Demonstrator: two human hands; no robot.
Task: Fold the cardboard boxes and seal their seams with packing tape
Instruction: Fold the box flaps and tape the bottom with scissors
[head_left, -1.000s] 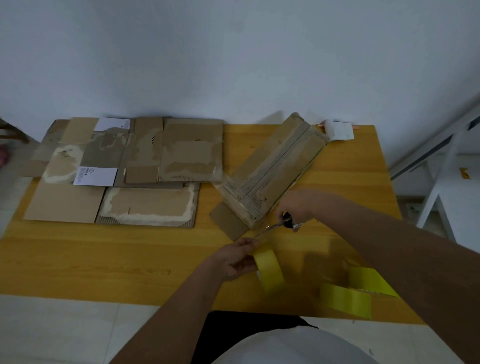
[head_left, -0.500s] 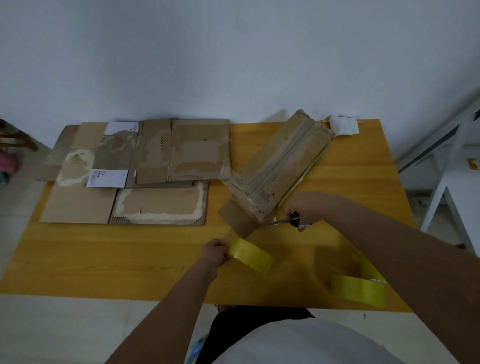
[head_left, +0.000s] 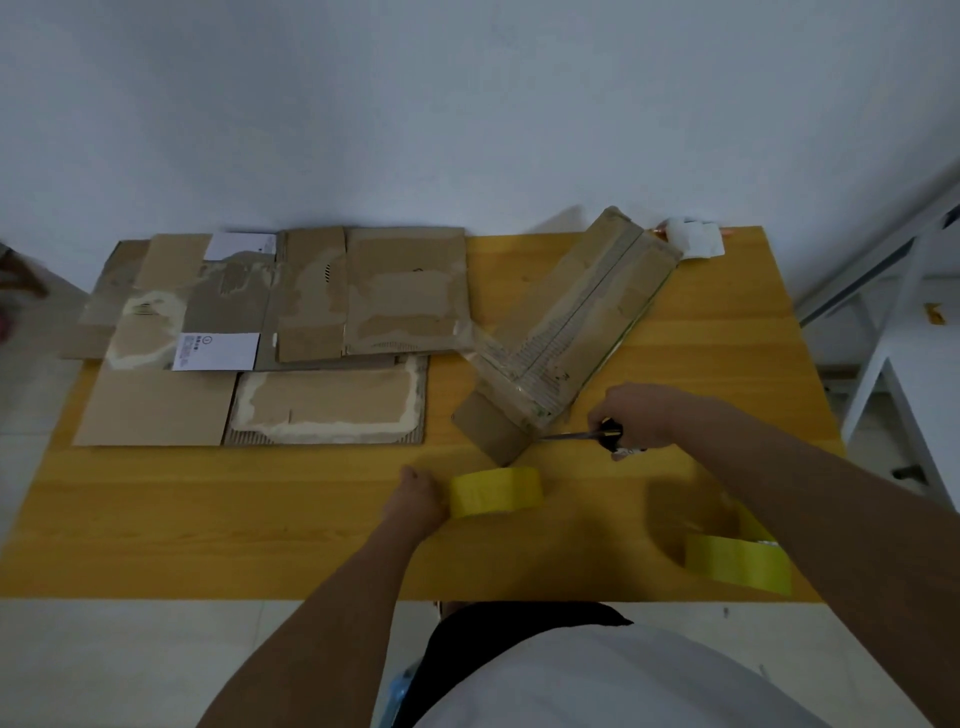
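Note:
A long flat cardboard box (head_left: 566, 332) lies diagonally on the yellow table (head_left: 208, 519), one flap open at its near end. My right hand (head_left: 631, 415) grips black-handled scissors (head_left: 597, 435) whose blades point left at that near corner. My left hand (head_left: 418, 493) holds a yellow roll of packing tape (head_left: 496, 491) that lies flat on the table just in front of the box. Two more yellow tape rolls (head_left: 737, 564) sit at the near right edge, partly behind my right forearm.
Several flattened cardboard sheets (head_left: 280, 332) with white labels cover the table's left half. A white crumpled item (head_left: 696, 240) lies at the far right corner. A white frame (head_left: 893, 332) stands to the right of the table. A wall is close behind.
My left hand has brought the tape roll from upright down flat onto the table. My right hand with the scissors has drifted slightly right, the blades staying by the box's near corner.

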